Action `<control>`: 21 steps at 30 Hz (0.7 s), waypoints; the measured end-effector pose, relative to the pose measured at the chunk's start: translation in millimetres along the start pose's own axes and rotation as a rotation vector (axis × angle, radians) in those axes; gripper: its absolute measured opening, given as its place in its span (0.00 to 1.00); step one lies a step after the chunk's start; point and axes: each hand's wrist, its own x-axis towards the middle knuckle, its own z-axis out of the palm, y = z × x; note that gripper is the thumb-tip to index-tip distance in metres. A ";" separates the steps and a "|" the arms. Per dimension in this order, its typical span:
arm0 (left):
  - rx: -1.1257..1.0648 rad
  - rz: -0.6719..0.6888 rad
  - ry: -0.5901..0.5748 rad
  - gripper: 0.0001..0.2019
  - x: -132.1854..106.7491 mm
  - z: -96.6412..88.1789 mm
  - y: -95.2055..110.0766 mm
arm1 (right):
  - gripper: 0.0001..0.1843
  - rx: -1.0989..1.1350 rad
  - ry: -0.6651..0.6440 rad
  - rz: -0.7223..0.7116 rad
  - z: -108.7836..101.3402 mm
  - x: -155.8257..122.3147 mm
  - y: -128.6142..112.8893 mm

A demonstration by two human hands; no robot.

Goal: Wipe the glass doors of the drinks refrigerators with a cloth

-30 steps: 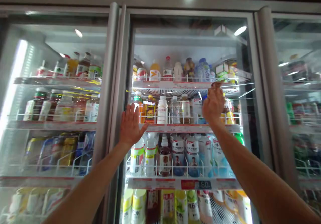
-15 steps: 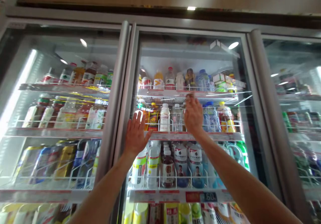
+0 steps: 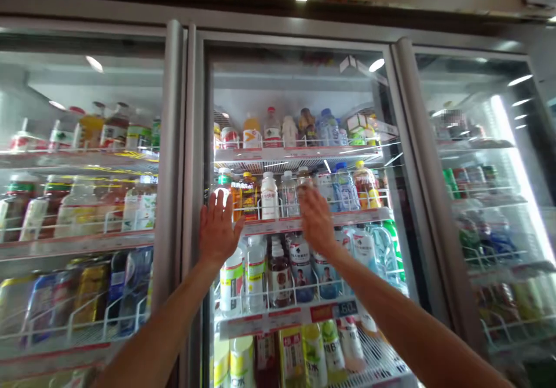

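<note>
I face a drinks cooler with glass doors. My left hand [image 3: 218, 229] lies flat, fingers spread, on the middle glass door [image 3: 347, 87] near its left frame. My right hand [image 3: 315, 219] is raised beside it with fingers stretched upward, slightly blurred, in front of the second shelf [image 3: 295, 224]. It holds nothing. Behind the hands stand a white bottle [image 3: 269, 196], clear bottles and an orange-brown bottle [image 3: 249, 196]. I cannot tell whether the right hand touches the glass.
The left door [image 3: 87, 202] and right door [image 3: 482, 202] show more shelves of bottles and cans. Grey upright frames [image 3: 172, 156] separate the doors. Lower shelves of the middle section hold blue-labelled water bottles [image 3: 299, 260] and yellow-green bottles [image 3: 313, 353].
My right hand came down and to the left, from the top shelf's right end to the second shelf beside my left hand. The left hand stayed flat on the door. The view shifted right.
</note>
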 end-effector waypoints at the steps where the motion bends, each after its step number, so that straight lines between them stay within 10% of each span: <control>1: -0.004 -0.020 -0.004 0.30 -3.0 -0.2 2.1 | 0.27 0.045 -0.074 -0.152 0.2 -3.8 -13.4; 3: -0.007 -0.070 0.000 0.29 -13.5 -0.1 8.4 | 0.25 0.043 -0.092 -0.186 -6.9 -9.6 -9.5; 8: -0.028 -0.042 0.009 0.32 -43.5 2.5 23.0 | 0.27 -0.091 0.214 0.290 -17.7 -9.3 45.2; 15: -0.031 -0.026 0.014 0.32 -45.1 0.6 20.3 | 0.29 0.118 -0.211 -0.203 -6.4 -26.4 -22.7; 21: -0.034 -0.027 0.010 0.32 -45.8 2.3 21.7 | 0.26 -0.097 0.166 0.369 -6.8 -7.2 22.0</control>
